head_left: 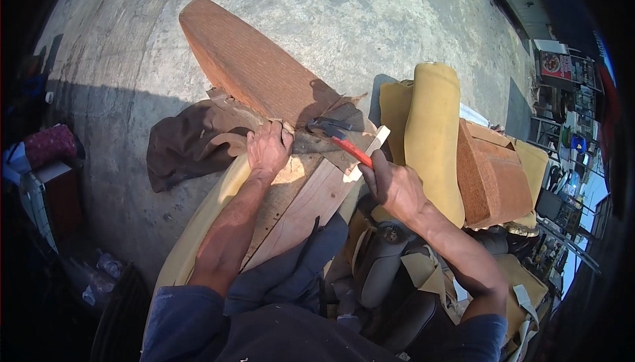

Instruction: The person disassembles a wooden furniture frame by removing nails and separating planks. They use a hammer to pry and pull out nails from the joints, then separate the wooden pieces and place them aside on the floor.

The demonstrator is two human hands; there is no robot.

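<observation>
The right hand (395,186) has its fingers closed around the red handle of the hammer (352,151); the dark hammer head lies at the near end of the orange-brown upholstered cushion (254,64). The left hand (269,149) rests with bent fingers at the upper edge of the wooden panel (297,210); whether they grip material cannot be determined. Brown cloth (188,142) lies left; a yellow foam pad (433,137) stands right.
</observation>
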